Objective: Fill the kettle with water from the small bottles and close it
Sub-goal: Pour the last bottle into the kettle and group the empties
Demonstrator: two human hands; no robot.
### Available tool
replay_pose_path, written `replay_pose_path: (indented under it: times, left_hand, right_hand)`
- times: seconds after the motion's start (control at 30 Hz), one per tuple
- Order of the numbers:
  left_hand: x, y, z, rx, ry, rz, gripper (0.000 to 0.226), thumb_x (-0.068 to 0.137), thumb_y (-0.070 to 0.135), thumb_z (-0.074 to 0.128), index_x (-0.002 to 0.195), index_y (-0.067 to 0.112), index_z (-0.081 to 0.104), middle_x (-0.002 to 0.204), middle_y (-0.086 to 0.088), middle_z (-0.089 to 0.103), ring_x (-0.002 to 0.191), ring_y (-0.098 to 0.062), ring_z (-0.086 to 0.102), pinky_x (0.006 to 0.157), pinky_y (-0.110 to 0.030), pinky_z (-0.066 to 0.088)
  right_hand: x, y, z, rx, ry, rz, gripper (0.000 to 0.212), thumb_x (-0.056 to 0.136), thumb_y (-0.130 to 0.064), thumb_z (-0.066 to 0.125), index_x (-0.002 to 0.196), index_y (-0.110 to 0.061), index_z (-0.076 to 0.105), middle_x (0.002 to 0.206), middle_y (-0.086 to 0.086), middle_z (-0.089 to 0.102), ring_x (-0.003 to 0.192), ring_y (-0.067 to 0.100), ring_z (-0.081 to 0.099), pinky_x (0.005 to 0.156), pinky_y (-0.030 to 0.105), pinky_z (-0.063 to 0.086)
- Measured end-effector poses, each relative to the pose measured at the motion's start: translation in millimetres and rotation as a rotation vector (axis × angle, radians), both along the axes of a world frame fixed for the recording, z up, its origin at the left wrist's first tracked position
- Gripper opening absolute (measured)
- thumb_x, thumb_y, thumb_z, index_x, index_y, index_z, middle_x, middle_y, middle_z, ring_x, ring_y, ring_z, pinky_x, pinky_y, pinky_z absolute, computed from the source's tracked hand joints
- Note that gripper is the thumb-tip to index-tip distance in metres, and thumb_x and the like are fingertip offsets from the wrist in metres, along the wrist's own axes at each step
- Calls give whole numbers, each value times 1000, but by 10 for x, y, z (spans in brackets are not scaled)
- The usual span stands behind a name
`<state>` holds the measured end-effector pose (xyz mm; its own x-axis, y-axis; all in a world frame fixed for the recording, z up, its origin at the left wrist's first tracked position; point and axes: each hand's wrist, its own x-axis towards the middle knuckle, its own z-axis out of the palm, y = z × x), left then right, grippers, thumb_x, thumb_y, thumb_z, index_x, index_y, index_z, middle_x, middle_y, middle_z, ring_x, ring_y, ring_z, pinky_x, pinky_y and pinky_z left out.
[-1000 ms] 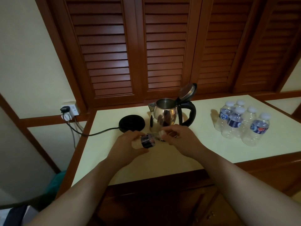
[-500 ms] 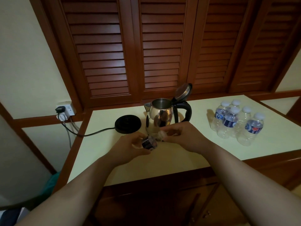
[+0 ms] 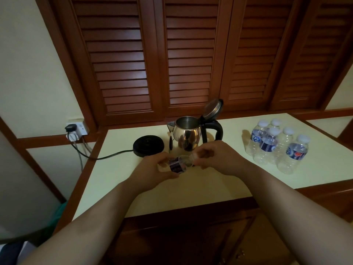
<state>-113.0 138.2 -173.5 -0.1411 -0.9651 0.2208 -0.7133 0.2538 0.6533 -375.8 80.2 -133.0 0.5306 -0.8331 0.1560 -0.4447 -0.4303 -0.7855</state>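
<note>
A steel kettle (image 3: 188, 137) with a black handle stands on the pale countertop (image 3: 219, 180), its lid (image 3: 213, 107) tipped open behind it. In front of the kettle I hold a small water bottle (image 3: 177, 165) on its side. My left hand (image 3: 155, 172) grips its body. My right hand (image 3: 215, 157) is closed around its cap end, which the fingers hide. Several more small bottles (image 3: 277, 148) with white caps stand grouped at the right.
The kettle's black base (image 3: 148, 146) lies left of the kettle, its cord (image 3: 103, 156) running to a wall socket (image 3: 76, 129). Wooden louvred doors (image 3: 191, 54) rise behind the counter. A wooden cabinet front sits below the counter's near edge.
The view has shifted slightly. Both hands stay on the bottle in front of the kettle, with only small movement of the fingers at the cap end.
</note>
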Motion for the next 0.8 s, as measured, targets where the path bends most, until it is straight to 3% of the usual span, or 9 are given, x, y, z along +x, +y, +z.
replay_pose_path:
  times: [0.07, 0.13, 0.23, 0.3, 0.37, 0.43, 0.5, 0.63, 0.8]
  left_hand:
    - [-28, -7, 43, -6, 7, -10, 43, 79, 41, 86, 118, 34, 68, 105, 17, 68, 100, 3, 58, 77, -17, 47]
    - [-75, -8, 73, -23, 14, -5, 44, 79, 40, 87, 118, 35, 67, 105, 18, 68, 101, 4, 57, 76, -15, 46]
    - [-152, -15, 86, -32, 1, -12, 46, 79, 40, 87, 121, 35, 67, 108, 20, 68, 101, 5, 58, 81, -18, 50]
    - [-189, -16, 84, -18, -6, -27, 47, 80, 40, 86, 122, 34, 67, 109, 19, 69, 101, 6, 59, 81, -19, 49]
    - [-210, -27, 89, -12, 9, -25, 47, 80, 40, 86, 123, 32, 68, 108, 18, 70, 99, 5, 60, 80, -18, 48]
    - [-244, -35, 106, -7, 25, -26, 46, 80, 38, 87, 122, 31, 69, 107, 17, 70, 98, 4, 61, 79, -17, 47]
    - [-306, -41, 112, -8, 16, -40, 46, 78, 37, 88, 120, 30, 70, 106, 17, 70, 97, 3, 62, 80, -18, 49]
    - [-454, -53, 88, -29, 7, -43, 48, 77, 37, 89, 120, 35, 68, 105, 20, 69, 100, 8, 61, 77, -8, 44]
    - [-556, -115, 46, -9, 4, -30, 51, 76, 41, 89, 122, 35, 67, 103, 24, 67, 99, 15, 58, 74, -9, 44]
  right_hand:
    - [-40, -22, 53, 18, -23, 3, 22, 90, -21, 80, 111, -15, 78, 94, 0, 78, 82, 15, 76, 75, 28, 63]
    - [-24, -3, 98, 28, 31, -41, 22, 96, -32, 73, 100, -11, 77, 83, 3, 77, 72, 13, 75, 70, 25, 61]
    - [30, 26, 75, 95, 136, -159, 50, 103, -50, 55, 85, -6, 70, 72, 9, 74, 57, 15, 69, 62, 29, 60]
    - [2, 22, 69, 125, 108, -168, 46, 103, -47, 56, 91, -6, 71, 78, 13, 74, 61, 17, 71, 62, 31, 63]
    - [-111, -1, 109, 161, 11, -65, 24, 101, -32, 65, 109, -11, 73, 92, 11, 75, 75, 19, 75, 66, 30, 63]
    - [-234, -25, 126, 158, -11, 41, 22, 96, -21, 73, 117, -16, 71, 99, 10, 75, 84, 19, 76, 70, 30, 64]
    - [-303, -21, 102, 117, 71, 54, 18, 97, -28, 72, 108, -14, 72, 91, 8, 76, 79, 18, 76, 71, 32, 65]
    - [-324, 38, 31, 63, 170, -112, 41, 102, -46, 59, 85, -10, 69, 71, 4, 73, 58, 13, 71, 58, 25, 57]
    - [-496, 60, -49, 88, -30, -94, 27, 96, -38, 72, 117, -22, 70, 93, 0, 74, 79, 14, 75, 65, 27, 62]
